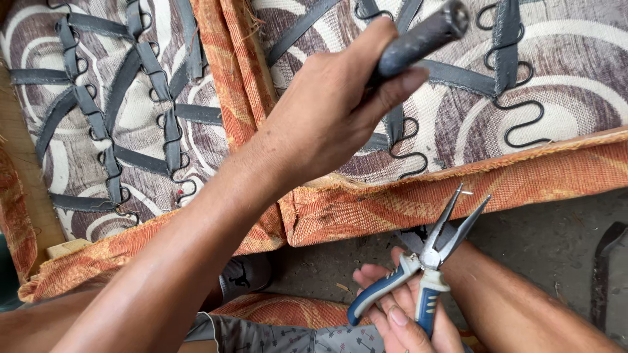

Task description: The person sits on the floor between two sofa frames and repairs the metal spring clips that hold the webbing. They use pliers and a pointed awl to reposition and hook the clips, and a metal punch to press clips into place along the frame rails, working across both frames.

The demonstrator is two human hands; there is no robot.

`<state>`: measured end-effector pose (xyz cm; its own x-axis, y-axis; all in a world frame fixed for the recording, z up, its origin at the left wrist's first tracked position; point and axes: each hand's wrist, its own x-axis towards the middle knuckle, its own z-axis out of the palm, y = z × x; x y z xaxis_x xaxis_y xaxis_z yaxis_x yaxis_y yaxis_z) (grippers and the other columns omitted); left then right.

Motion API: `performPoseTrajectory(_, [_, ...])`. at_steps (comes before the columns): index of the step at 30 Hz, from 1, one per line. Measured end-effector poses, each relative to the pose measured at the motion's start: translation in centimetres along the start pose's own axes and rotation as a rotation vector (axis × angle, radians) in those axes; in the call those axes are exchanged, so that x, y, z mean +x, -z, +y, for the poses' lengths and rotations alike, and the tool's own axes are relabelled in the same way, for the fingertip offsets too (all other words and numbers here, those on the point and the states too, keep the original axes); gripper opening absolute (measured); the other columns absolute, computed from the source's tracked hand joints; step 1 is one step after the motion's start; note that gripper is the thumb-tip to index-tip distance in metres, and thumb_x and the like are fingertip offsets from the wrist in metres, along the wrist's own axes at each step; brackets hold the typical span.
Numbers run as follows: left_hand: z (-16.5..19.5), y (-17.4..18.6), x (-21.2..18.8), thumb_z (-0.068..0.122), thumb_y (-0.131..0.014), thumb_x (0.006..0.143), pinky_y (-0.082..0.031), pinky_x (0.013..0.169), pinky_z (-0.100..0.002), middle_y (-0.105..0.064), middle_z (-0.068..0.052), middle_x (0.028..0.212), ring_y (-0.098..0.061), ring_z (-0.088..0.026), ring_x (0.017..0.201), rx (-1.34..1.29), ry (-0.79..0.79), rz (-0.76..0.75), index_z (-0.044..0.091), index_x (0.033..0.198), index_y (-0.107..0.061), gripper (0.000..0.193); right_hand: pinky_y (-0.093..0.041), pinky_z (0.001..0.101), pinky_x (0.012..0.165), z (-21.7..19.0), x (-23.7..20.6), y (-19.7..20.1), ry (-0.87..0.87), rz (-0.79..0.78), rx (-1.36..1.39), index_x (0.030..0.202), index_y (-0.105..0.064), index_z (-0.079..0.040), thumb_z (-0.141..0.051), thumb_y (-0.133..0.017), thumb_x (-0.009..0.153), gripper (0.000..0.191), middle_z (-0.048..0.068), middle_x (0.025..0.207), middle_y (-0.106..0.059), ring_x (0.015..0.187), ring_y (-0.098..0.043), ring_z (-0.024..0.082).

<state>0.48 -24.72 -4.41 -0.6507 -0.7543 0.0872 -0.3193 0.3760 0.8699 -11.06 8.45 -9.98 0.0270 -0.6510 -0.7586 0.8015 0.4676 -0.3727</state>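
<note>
Up close, both hands grip tools over an upturned sofa frame point(392, 209).
Left hand point(327, 124) is clenched round a dark tool handle point(418, 39) slanting up-right above the springs point(523, 124); right hand point(399, 314), nearer the orange fabric edge, clasps the needle-nose pliers point(432, 255), tips parted, pointing up-right.

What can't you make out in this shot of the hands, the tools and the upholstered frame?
- Dark-handled tool in the left hand: its working end, hidden by that hand, head view.
- Blue-and-white long-nose pliers in the right hand: handle ends, covered by fingers.
- Dark object: cut by the right edge.
</note>
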Motion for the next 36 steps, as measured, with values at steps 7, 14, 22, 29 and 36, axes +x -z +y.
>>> performPoseTrajectory(7, [0.1, 0.5, -2.1, 0.038, -0.056, 0.116, -0.055, 0.07, -0.04, -0.068, -0.01, 0.081, -0.078, -0.026, 0.077, -0.059, 0.039, 0.071, 0.013, 0.131, -0.045, 0.032, -0.031, 0.0676, 0.113, 0.1, -0.5, -0.1, 0.019, 0.101, -0.037, 0.165, -0.007, -0.01, -0.02, -0.069, 0.079, 0.106, 0.033, 0.148, -0.041, 0.145, -0.038, 0.051])
performPoseTrajectory(14, [-1.4, -0.5, -1.9, 0.035, -0.055, 0.116, -0.06, 0.072, -0.036, -0.075, -0.008, 0.09, -0.081, -0.025, 0.086, -0.011, -0.014, 0.064, 0.016, 0.144, -0.042, 0.036, -0.024, 0.0678, 0.115, 0.2, -0.4, 0.6, 0.003, -0.012, -0.011, 0.165, 0.001, -0.012, -0.019, -0.071, 0.084, 0.109, 0.032, 0.155, -0.032, 0.149, -0.031, 0.049])
performPoseTrajectory(22, [-1.5, -0.9, -0.6, 0.035, -0.056, 0.115, -0.058, 0.073, -0.042, -0.074, -0.011, 0.088, -0.078, -0.031, 0.084, 0.07, -0.045, 0.034, 0.015, 0.142, -0.044, 0.036, -0.019, 0.0663, 0.119, 0.1, -0.8, 0.8, 0.052, -0.018, 0.036, 0.166, 0.006, -0.008, -0.018, -0.071, 0.091, 0.108, 0.037, 0.158, -0.028, 0.147, -0.025, 0.05])
performPoseTrajectory(29, [-1.7, -1.0, -0.5, 0.035, -0.058, 0.114, -0.057, 0.069, -0.043, -0.072, -0.011, 0.086, -0.077, -0.032, 0.083, 0.083, -0.031, 0.033, 0.014, 0.143, -0.046, 0.038, -0.022, 0.0666, 0.117, 0.1, -0.4, 1.6, 0.012, -0.018, -0.022, 0.165, 0.008, -0.009, -0.02, -0.072, 0.09, 0.111, 0.033, 0.155, -0.028, 0.148, -0.027, 0.048])
performPoseTrajectory(36, [-2.0, -1.2, -0.3, 0.036, -0.058, 0.115, -0.056, 0.07, -0.044, -0.072, -0.013, 0.085, -0.076, -0.034, 0.085, 0.064, -0.059, 0.048, 0.013, 0.141, -0.046, 0.036, -0.028, 0.0648, 0.117, -0.1, -0.8, 0.4, 0.064, 0.002, -0.03, 0.167, 0.006, -0.005, -0.018, -0.07, 0.093, 0.107, 0.036, 0.146, -0.04, 0.146, -0.038, 0.049])
